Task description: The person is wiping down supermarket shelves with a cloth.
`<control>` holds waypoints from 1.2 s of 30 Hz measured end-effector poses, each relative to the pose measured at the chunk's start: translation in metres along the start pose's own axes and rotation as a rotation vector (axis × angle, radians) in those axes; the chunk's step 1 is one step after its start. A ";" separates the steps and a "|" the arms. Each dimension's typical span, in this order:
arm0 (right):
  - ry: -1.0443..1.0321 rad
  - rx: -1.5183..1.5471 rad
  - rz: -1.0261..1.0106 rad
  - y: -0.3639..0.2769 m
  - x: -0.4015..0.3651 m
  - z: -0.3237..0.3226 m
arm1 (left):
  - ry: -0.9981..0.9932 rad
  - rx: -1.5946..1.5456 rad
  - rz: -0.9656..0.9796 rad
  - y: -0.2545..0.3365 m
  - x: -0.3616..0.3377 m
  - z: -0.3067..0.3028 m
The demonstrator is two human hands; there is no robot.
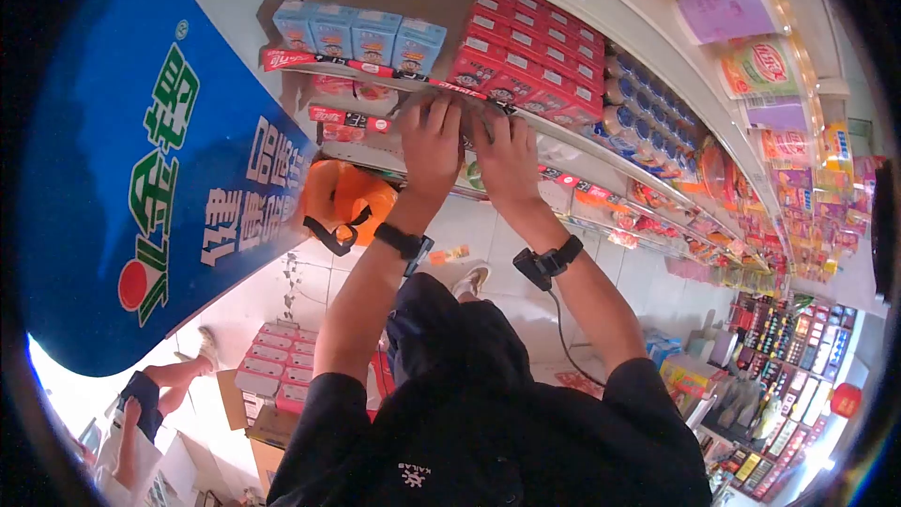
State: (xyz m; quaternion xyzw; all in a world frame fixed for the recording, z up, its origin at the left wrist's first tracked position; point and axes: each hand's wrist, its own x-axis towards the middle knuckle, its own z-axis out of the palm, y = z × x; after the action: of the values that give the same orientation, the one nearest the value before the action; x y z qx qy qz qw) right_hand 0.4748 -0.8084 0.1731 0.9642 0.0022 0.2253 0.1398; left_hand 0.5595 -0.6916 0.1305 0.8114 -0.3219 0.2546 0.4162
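Price strip (375, 67), red and black, runs along the shelf front below the red boxes (526, 47) and on to their left. Work seems to be in hand at this edge, close to the boxes' near left corner; as a judgement, the next move calls for fine fingertip control without nudging the stock above.

Farthest left of the red boxes stands a smooth blue panel (155, 178) with a rounded corner and pale lettering. Nearer them sit light-blue boxes (371, 38), small upright cartons in a row; lower down on that side, an orange bag (352, 192) looks thin and crinkled. Just below the red boxes, the left hand (432, 145) has bent fingers lying close together, and beside it the right hand (507, 160) has curled fingers slightly parted; whether either pinches anything, I cannot tell. The red boxes are squared, glossy-looking cartons in tight rows. Right of them come round-topped containers (648, 117), then shiny hanging packets (737, 0).
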 end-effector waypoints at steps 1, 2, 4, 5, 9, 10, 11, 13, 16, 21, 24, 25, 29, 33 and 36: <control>-0.001 -0.003 0.005 0.003 -0.003 -0.002 | -0.004 -0.003 -0.004 0.005 -0.001 0.002; -0.009 -0.003 0.023 0.006 -0.006 -0.004 | -0.006 -0.007 -0.001 0.009 -0.001 0.004; -0.016 -0.004 0.042 0.012 -0.013 -0.007 | 0.001 -0.020 -0.001 0.018 -0.002 0.009; -0.027 -0.001 0.050 0.017 -0.018 -0.008 | 0.000 -0.022 0.000 0.023 -0.003 0.011; -0.093 -0.031 0.073 0.030 -0.030 -0.018 | -0.041 -0.027 -0.009 0.040 -0.006 0.022; -0.096 -0.033 0.075 0.034 -0.033 -0.019 | -0.016 -0.021 -0.005 0.044 -0.007 0.025; -0.106 -0.029 0.073 0.038 -0.037 -0.019 | -0.018 -0.024 -0.005 0.047 -0.008 0.028; -0.118 -0.031 0.076 0.045 -0.042 -0.020 | -0.009 -0.011 0.043 0.052 -0.010 0.035; -0.110 -0.048 0.107 0.057 -0.054 -0.023 | 0.013 -0.060 0.026 0.064 -0.012 0.044; -0.124 -0.026 0.106 0.070 -0.073 -0.020 | -0.050 -0.143 0.034 0.073 -0.023 0.054; -0.120 0.024 0.178 0.079 -0.085 -0.020 | -0.070 -0.175 0.043 0.085 -0.025 0.062; -0.117 0.008 0.188 0.088 -0.088 -0.023 | -0.079 -0.186 0.059 0.093 -0.022 0.068; -0.120 -0.086 0.190 0.104 -0.109 -0.023 | -0.084 -0.188 0.083 0.113 -0.030 0.081; -0.090 -0.112 0.215 0.122 -0.127 -0.027 | -0.071 -0.200 0.136 0.135 -0.033 0.092; -0.068 -0.114 0.253 0.137 -0.142 -0.028 | -0.104 -0.217 0.162 0.151 -0.034 0.102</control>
State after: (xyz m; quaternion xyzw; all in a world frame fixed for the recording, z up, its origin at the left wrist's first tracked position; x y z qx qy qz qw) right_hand 0.3268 -0.9420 0.1730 0.9543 -0.1370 0.2082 0.1651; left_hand 0.4408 -0.8344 0.1315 0.7452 -0.4330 0.2085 0.4624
